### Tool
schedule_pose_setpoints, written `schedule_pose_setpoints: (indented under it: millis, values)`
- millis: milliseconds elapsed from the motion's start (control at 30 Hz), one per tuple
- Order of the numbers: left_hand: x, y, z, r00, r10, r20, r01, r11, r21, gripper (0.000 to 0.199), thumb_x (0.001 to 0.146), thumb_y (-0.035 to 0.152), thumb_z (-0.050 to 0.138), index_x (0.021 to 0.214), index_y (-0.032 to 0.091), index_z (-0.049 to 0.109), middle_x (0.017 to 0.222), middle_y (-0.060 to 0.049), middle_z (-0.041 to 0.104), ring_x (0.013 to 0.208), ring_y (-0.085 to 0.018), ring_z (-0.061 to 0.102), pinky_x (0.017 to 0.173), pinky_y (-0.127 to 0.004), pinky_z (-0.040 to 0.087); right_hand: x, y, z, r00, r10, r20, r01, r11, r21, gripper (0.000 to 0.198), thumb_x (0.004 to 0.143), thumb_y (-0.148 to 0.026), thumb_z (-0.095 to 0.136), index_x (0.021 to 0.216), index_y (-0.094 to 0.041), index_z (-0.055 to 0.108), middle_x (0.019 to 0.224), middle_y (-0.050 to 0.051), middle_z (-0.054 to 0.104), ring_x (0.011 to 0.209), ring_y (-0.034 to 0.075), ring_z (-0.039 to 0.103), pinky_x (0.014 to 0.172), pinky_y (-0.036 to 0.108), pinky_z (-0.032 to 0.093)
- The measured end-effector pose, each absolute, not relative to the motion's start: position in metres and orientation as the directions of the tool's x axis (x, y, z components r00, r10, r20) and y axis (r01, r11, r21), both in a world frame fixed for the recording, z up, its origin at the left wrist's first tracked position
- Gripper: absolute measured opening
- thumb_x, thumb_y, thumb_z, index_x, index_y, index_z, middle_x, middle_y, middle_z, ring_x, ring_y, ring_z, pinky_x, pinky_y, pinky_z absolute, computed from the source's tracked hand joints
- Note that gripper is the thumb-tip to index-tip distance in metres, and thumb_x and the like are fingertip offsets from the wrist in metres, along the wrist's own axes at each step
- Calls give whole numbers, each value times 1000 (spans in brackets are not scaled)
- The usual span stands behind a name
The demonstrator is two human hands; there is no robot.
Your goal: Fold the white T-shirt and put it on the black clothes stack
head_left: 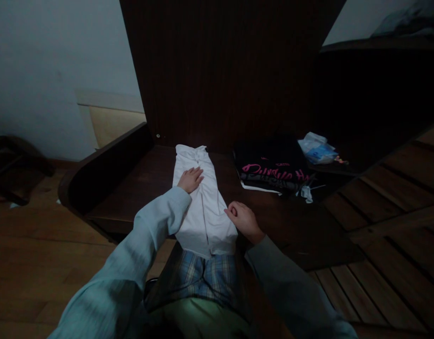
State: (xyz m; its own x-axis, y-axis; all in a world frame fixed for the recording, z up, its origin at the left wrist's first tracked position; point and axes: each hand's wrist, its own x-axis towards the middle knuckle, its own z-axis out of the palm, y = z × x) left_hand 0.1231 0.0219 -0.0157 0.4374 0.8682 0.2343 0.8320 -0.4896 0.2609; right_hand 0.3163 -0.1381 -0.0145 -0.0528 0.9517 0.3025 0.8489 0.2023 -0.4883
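At one white garment (208,205) are one left hand (190,180), one right hand (245,220).

Room over desktop (142,188) left of white garment (206,212); side panel (107,167) bounds it; dark clothes (273,160) block back right.

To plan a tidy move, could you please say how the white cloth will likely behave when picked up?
The white cloth would probably droop, judging by its soft wrinkles. It may unfold, since the lengthwise line down its middle suggests folded layers.
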Motion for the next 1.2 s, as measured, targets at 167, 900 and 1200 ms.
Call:
schedule_pose_setpoints:
  millis: [167, 900, 1200]
  values:
    - [119, 24, -23, 408, 868, 283, 829, -482, 285, 38, 89, 30, 33, 123, 20, 48, 136, -6, 43, 126, -23, 36, 102, -40, 30, 323, -136, -18, -27, 961, 274, 730, 206, -652, 20, 75, -32, 48, 59, -20, 46, 55, -4, 43, 54, 11, 42, 53, 22, 31]
    - [117, 22, -18, 443, 780, 441, 735, -598, 319, 26, 78, 9, 42, 88, 17, 64, 103, -9, 58, 99, -21, 51, 89, -34, 41, 334, -180, -13, -207, 928, 310, 744, 355, -566, 28, 78, -40, 55, 60, -19, 51, 59, -1, 49, 59, 13, 45, 57, 25, 35]
    - [116, 16, -13, 277, 867, 415, 786, -452, 421, 22, 81, 12, 37, 92, 18, 55, 92, -8, 60, 86, -19, 55, 75, -30, 43, 345, -178, -12, -206, 958, 199, 647, 286, -707, 27, 79, -40, 52, 62, -19, 52, 60, -2, 49, 58, 12, 46, 54, 24, 36]
